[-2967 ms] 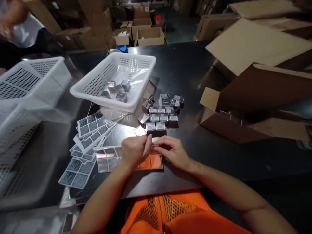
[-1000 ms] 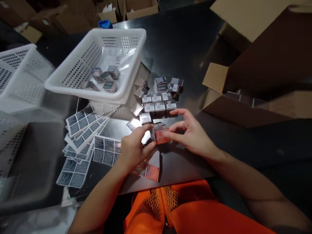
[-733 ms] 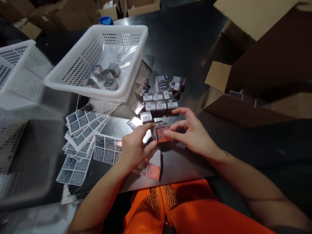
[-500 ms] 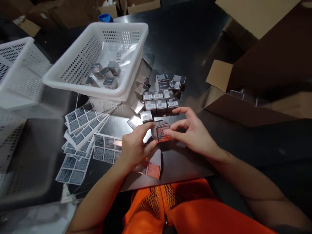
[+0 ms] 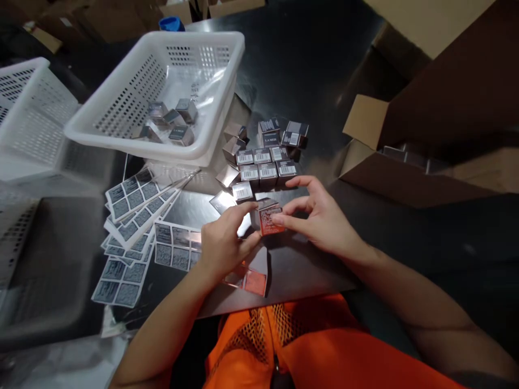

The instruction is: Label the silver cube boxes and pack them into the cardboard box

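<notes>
small silver box between two hands

a small glossy silver cardboard cube box (image 5: 265, 217) sits on the dark reflective table (image 5: 365, 254), near its near edge. the left hand (image 5: 221, 243) pinches its left side, the right hand (image 5: 320, 216) its right face; sheets of grey printed stickers (image 5: 133, 216) lie left.

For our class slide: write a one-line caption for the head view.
Both hands, left hand and right hand, hold a small silver box beside label sheets.
</notes>
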Tool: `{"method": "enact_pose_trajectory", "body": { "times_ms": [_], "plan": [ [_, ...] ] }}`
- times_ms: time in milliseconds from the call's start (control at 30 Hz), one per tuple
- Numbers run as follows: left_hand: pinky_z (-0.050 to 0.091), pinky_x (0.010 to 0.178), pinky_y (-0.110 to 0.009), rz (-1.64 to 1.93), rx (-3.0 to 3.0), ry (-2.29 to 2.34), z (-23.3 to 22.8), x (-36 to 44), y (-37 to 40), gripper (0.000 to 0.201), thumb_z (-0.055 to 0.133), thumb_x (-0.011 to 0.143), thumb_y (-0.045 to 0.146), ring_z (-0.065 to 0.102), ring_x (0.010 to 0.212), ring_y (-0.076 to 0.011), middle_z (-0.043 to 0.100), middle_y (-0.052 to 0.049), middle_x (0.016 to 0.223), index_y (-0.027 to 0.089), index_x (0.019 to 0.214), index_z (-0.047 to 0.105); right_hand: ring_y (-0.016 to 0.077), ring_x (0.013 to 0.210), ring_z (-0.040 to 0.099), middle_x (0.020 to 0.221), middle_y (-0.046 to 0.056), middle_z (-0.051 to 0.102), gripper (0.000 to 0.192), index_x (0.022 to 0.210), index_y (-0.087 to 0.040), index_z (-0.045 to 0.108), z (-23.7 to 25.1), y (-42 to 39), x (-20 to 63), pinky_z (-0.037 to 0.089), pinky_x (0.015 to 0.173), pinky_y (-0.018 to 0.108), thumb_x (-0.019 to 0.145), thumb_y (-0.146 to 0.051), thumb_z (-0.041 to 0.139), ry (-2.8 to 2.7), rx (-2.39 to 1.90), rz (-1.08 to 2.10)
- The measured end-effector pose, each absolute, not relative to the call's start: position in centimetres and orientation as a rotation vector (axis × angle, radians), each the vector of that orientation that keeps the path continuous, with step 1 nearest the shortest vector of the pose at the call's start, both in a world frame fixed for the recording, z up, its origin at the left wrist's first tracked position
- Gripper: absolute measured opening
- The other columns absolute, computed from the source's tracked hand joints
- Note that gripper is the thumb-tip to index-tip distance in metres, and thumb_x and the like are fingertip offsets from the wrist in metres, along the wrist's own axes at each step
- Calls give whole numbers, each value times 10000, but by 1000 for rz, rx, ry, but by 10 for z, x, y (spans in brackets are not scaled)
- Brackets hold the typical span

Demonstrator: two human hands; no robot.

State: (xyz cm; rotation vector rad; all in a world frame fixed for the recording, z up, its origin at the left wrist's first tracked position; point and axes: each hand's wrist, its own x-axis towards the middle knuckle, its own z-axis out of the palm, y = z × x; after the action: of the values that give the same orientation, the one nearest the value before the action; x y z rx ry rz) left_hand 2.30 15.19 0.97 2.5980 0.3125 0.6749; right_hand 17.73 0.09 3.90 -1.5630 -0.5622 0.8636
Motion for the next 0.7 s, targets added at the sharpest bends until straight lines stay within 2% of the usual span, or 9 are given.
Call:
{"method": "enact_pose_trajectory", "body": {
  "times_ms": [133,300,400,467,533,600,700],
  "plan": [
    [552,679,-252,679,2611,308,11,23,152,347,674,917,405,757,861,-183,794,-53,1077,219,1207,630,165,594,658,705,-52,697,623,1149,-244,458,38,1,176,447,478,239,712,-387,878,-579,-1582,827],
    [542,644,-247,692,2651,265,12,22,151,334,675,914,361,751,814,-179,792,-55,1071,216,1211,627,186,648,698,683,-59,689,627,1161,-251,455,37,1,169,511,588,287,707,-356,874,-589,-1657,700],
    [550,641,-250,679,2635,264,10,21,152,362,705,888,350,751,818,-185,791,-57,1078,227,1221,638,165,549,624,578,-111,570,649,1138,-269,490,36,0,172,468,552,281,658,-373,915,-630,-1808,571],
    [552,622,-254,683,2608,252,10,20,154,382,735,863,345,731,734,-170,790,-50,1066,238,1219,646,144,510,559,553,-130,488,692,1110,-270,517,34,-1,179,431,520,267,589,-395,956,-659,-1893,524],
    [528,544,-256,674,2566,213,13,19,156,384,755,845,354,658,569,-135,791,-36,1024,252,1200,654,137,582,588,653,-106,558,766,1138,-260,519,32,-1,189,465,551,259,533,-362,978,-693,-1807,645],
    [461,440,-251,643,2508,148,16,18,157,362,764,833,351,540,430,-99,787,-18,939,263,1169,662,136,703,644,832,-54,646,821,1202,-245,508,29,0,198,520,616,253,525,-305,969,-730,-1566,929],
    [348,361,-231,646,2423,193,19,19,156,373,802,792,350,421,363,-66,749,15,808,266,1132,674,124,749,658,943,-23,652,833,1276,-232,499,28,2,205,545,625,243,569,-284,936,-735,-1314,1160]
  ]
}}
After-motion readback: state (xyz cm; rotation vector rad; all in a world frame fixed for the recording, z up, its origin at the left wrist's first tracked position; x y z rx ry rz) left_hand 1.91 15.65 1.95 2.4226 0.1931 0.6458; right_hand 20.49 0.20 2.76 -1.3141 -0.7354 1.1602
